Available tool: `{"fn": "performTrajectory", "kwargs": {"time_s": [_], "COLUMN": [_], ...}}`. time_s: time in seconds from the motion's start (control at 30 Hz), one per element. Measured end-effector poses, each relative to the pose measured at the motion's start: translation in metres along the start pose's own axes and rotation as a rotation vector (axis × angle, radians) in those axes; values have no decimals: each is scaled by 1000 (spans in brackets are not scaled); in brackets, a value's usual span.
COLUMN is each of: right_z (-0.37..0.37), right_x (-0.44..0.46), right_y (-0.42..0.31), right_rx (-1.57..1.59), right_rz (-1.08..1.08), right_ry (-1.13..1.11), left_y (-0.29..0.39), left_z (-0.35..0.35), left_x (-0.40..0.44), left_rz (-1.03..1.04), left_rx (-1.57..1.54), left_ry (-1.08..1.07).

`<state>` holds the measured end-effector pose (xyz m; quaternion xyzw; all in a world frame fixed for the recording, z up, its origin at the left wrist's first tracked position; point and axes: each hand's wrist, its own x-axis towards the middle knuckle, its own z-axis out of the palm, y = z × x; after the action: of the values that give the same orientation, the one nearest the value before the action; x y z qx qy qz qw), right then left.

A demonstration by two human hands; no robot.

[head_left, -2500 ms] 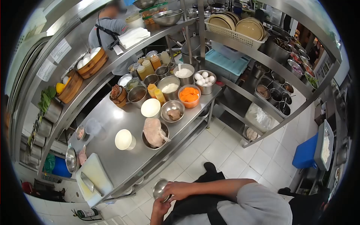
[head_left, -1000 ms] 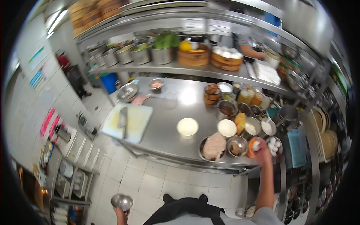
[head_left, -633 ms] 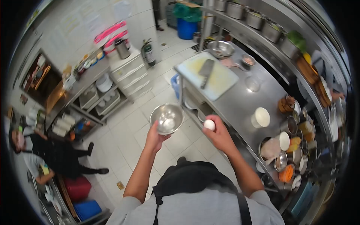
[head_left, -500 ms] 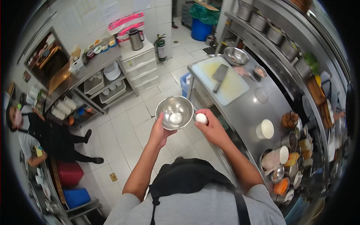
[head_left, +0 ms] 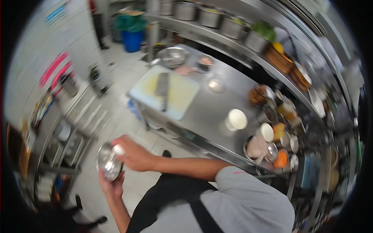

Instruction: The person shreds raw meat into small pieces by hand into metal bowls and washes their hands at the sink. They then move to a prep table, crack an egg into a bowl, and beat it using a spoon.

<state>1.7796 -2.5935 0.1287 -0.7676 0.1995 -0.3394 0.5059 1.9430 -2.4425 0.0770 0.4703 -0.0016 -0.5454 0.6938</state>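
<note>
A shiny metal mixing bowl is gripped by my left hand, whose fingers and thumb clasp its near side. My right hand pinches a white egg right at the bowl's rim; blur hides whether the two touch. To the right lies a pale cutting board on the steel counter, with a cleaver resting on it.
A white tub stands on the counter. Several ingredient containers cluster beyond it, one holding orange pieces. Metal pots line the shelf above. A drawer unit and a fire extinguisher are at left.
My view has turned to the right, so the counter now sits nearer the middle. The egg has come from beside the bowl to its rim, and the bowl looks more tilted.
</note>
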Motion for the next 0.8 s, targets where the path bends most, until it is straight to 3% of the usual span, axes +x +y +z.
{"fn": "performTrajectory", "kwargs": {"time_s": [0.1,0.27,0.37,0.47,0.57,0.63,0.7,0.8], "right_z": [-20,-67,-78,-112,-143,-169,-183,-192], "right_x": [28,72,92,115,134,138,136,142], "right_y": [8,29,67,75,94,90,98,98], "right_rx": [104,8,14,40,137,556,1057,1416], "right_rz": [-34,-59,101,93,12,366,479,615], "right_ry": [106,144,116,321,455,291,269,270], "left_y": [9,23,32,49,77,103,129,156], "left_z": [6,34,72,112,138,159,143,189], "left_x": [32,111,155,186,226,248,299,347], "left_rz": [-89,-179,-290,-309,-364,-264,-119,246], "left_rx": [8,41,74,151,39,-48,-103,304], "left_ry": [161,58,-9,-79,53,22,-10,88]}}
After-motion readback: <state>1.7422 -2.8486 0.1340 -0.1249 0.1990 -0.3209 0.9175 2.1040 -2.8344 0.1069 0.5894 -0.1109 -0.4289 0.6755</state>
